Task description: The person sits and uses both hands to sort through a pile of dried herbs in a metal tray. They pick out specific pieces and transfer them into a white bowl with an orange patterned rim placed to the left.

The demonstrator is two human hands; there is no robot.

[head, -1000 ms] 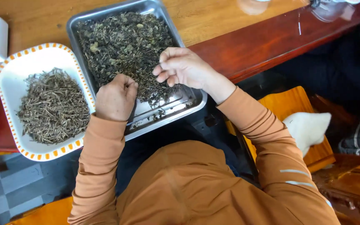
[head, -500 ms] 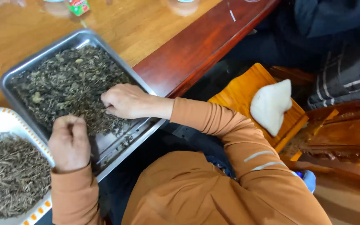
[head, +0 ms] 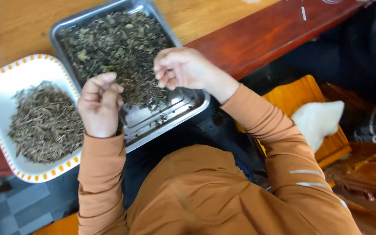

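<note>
A metal tray [head: 177,115] holds a heap of dark dried leaves [head: 118,52] and stands on the wooden table. My left hand [head: 100,104] hovers over the tray's near left part, fingers curled and pinched together; whether it holds bits of leaf is too small to tell. Above the tray's near right part, my right hand [head: 180,67] is loosely curled, fingertips close to the leaves. To the left stands a white dish with an orange-dotted rim [head: 5,78], holding a pile of thin dried stems [head: 46,124].
The table has a light wooden top [head: 18,21] and a dark red edge [head: 266,35]. An orange wooden stool [head: 301,95] with a white cloth [head: 318,119] sits at the right. Another person's dark clothing [head: 370,48] shows at the upper right.
The camera view has shifted right, bringing the white dish fully back in. Both hands stay over the tray's near end, the left one now lifted with its fingers pinched.
</note>
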